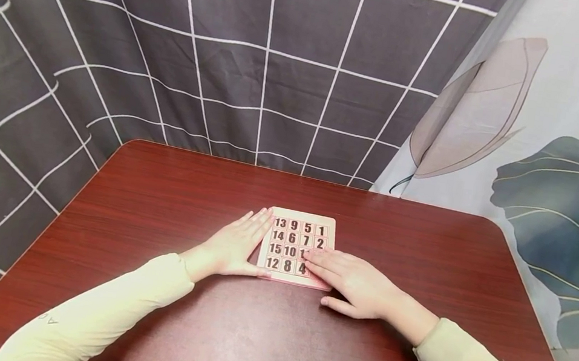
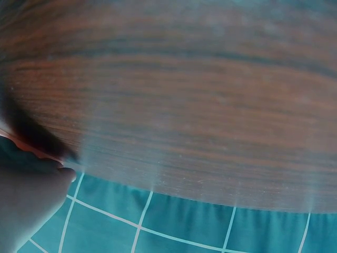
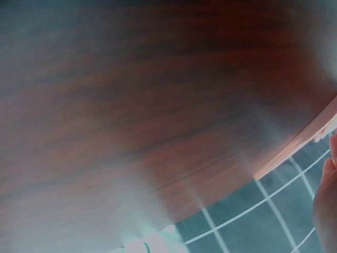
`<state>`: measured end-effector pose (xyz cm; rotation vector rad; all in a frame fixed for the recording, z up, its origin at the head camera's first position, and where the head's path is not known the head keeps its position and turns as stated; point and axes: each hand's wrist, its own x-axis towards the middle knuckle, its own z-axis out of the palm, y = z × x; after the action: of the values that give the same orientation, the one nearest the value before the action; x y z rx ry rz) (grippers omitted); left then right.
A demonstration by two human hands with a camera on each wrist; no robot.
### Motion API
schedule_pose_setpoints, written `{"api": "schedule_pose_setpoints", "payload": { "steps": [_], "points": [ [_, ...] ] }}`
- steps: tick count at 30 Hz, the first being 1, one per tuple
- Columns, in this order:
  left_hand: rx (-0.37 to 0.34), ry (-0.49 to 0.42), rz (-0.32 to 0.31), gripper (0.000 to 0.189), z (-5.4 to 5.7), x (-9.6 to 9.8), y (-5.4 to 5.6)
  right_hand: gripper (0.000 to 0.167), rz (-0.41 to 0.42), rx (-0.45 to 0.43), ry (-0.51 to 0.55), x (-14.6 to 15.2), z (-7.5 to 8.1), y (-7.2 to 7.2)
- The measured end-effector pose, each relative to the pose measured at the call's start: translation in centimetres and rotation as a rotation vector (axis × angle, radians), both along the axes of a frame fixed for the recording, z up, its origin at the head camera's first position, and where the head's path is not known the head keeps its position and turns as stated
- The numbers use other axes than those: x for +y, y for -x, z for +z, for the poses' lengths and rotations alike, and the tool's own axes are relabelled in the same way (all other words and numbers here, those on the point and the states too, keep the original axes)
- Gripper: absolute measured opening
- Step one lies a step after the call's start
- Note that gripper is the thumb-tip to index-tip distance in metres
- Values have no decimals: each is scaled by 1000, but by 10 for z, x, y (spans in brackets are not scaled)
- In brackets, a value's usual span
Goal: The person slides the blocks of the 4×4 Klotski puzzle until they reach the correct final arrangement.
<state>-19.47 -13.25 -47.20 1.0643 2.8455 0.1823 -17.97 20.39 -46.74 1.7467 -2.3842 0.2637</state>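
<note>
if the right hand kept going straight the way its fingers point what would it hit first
The right hand overlaps the number board, so probably the tile marked 10 comes first, then the left hand; height is hard to judge.

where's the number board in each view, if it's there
Head: number board just below centre, left hand along its left edge, right hand over its lower right corner.
Left wrist: cannot be made out for certain.
Right wrist: apparently only its pale edge, slanting at the right.
Shared landmark: the white-lined curtain, beyond the table in all three.
</note>
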Motion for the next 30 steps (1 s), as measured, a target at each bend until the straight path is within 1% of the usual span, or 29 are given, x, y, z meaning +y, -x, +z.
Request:
{"api": "schedule_pose_setpoints", "payload": {
  "steps": [2,5,11,18,24,27,30],
  "points": [
    [2,-2,-1,117,0,0,0,69,-30,-15,-4,4,0,2],
    [1,-4,-5,117,-1,0,0,68,-54,-13,-6,11,0,5],
    [7,-2,-12,117,-4,-1,1,65,-52,-5,-7,19,-4,6],
    [-4,3,-5,118,-6,-1,3,66,-16,22,4,22,-7,-3],
    [7,0,-10,117,-6,-2,3,67,17,28,18,22,-7,-13],
    [8,7,-7,118,-6,-2,3,68,23,27,21,21,-5,-15],
    [4,6,-6,118,-7,-1,3,67,12,23,26,21,-5,-14]
  ]
}}
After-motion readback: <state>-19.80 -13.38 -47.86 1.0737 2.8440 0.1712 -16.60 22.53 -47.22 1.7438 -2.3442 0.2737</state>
